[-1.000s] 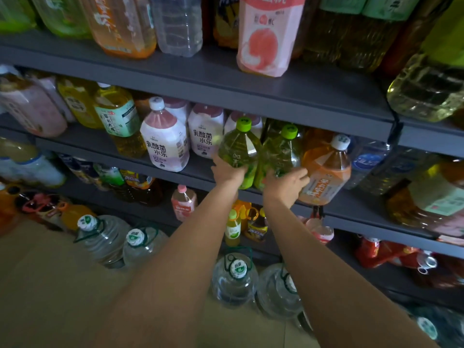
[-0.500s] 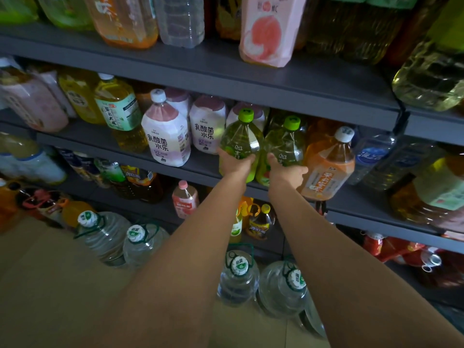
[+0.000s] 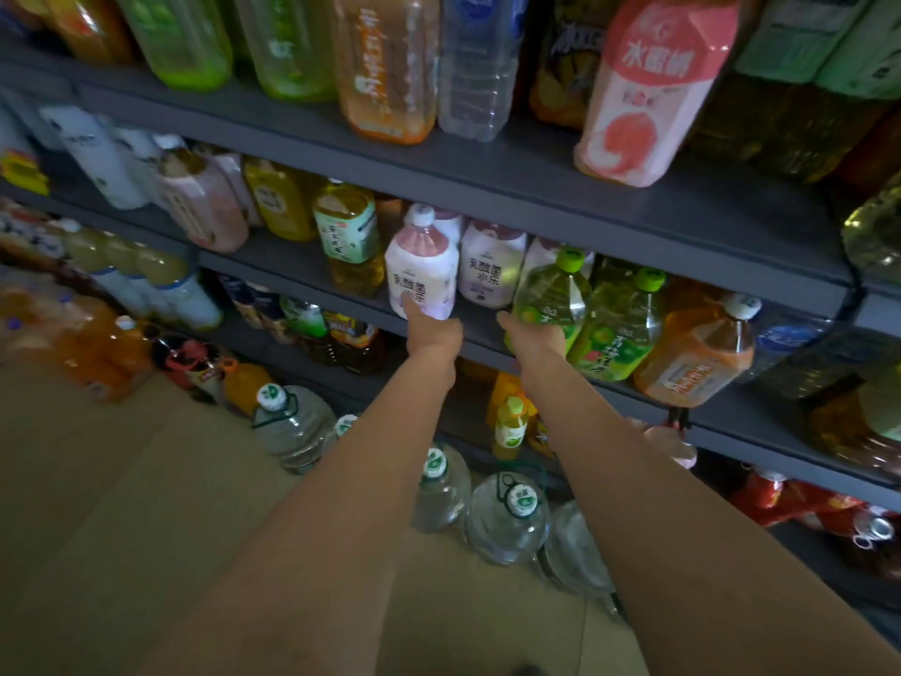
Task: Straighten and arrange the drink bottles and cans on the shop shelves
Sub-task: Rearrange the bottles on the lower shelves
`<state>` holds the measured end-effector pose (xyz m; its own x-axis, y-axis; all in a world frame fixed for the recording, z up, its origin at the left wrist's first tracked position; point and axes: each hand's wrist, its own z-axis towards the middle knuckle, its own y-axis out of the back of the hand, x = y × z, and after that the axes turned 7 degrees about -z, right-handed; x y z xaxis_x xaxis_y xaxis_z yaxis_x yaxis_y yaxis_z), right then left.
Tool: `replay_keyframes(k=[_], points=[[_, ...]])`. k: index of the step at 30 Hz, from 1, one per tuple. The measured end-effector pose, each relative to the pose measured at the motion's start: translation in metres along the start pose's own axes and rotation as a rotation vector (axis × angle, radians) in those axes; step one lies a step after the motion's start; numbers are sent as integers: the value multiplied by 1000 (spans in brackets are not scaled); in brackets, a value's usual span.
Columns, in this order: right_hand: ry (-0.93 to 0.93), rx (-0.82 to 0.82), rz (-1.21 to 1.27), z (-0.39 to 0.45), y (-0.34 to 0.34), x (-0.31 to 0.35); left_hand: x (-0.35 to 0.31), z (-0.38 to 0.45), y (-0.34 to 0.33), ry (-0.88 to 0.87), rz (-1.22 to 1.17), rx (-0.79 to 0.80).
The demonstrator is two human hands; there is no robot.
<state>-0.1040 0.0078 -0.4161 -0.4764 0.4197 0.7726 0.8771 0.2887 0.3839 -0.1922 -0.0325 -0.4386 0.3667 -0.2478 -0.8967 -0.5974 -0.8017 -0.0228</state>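
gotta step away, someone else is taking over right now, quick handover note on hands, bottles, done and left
Left hand: fingers on the base of the front pink-and-white bottle on the middle shelf; whether it grips or only touches is unclear.
Right hand: holds the base of the left green-capped bottle, which tilts left.
Beside it stand the second green-capped bottle and the orange tea bottle, both leaning.
Done: nothing here looks finished.
Left: probably set the green-capped pair and the orange bottle upright and square up the pink-and-white row.
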Motion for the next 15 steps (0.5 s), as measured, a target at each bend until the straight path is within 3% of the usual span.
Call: replay_keyframes(k=[10, 15], points=[[142, 85, -261, -50, -93, 66, -52, 20, 111, 75, 109, 30], [48, 16, -202, -18, -122, 76, -64, 52, 121, 101, 160, 76]])
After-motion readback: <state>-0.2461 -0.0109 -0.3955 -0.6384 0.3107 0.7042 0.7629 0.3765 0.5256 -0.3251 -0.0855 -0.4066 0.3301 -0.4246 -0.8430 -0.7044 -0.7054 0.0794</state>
